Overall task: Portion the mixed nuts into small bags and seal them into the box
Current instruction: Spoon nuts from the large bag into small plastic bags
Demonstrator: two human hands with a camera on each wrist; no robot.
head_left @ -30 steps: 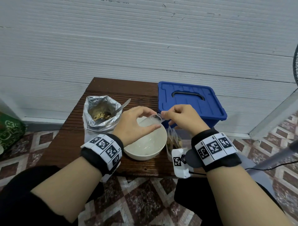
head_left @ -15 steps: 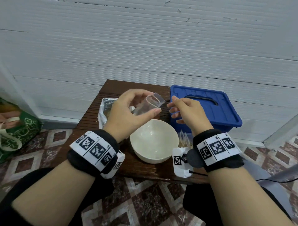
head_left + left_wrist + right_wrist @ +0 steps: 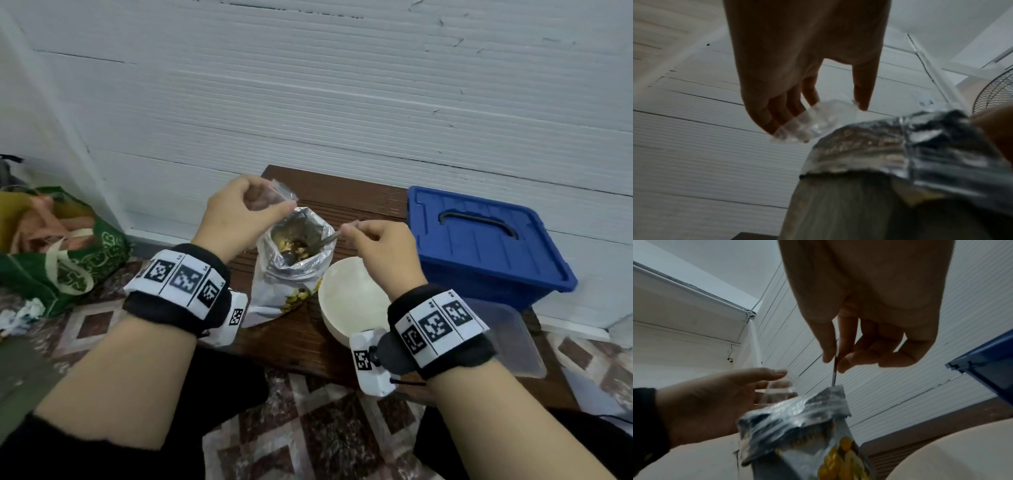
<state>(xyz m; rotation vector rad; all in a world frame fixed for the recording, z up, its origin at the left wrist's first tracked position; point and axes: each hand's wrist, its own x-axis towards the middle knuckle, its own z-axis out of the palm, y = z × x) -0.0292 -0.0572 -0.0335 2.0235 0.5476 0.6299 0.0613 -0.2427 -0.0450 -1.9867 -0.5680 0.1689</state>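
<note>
An open foil pouch of mixed nuts (image 3: 293, 263) (image 3: 797, 421) (image 3: 890, 146) stands on the dark wooden table (image 3: 308, 339). A metal spoon (image 3: 310, 245) (image 3: 835, 369) lies with its bowl among the nuts. My right hand (image 3: 373, 246) (image 3: 840, 353) pinches the spoon's handle between thumb and finger. My left hand (image 3: 239, 219) (image 3: 818, 104) holds a small clear bag (image 3: 270, 198) (image 3: 813, 121) (image 3: 777, 392) open, just above the pouch's left rim. A blue lidded box (image 3: 479, 246) sits at the right of the table.
A white bowl (image 3: 349, 301) stands in front of the pouch, beside my right wrist. A clear plastic container (image 3: 507, 335) lies at the table's right front. A green bag (image 3: 61, 250) sits on the tiled floor at the left. A white panelled wall is behind.
My left hand carried the clear bag left to the pouch's mouth. My right hand let go of the bag, moved to the pouch and took the spoon's handle.
</note>
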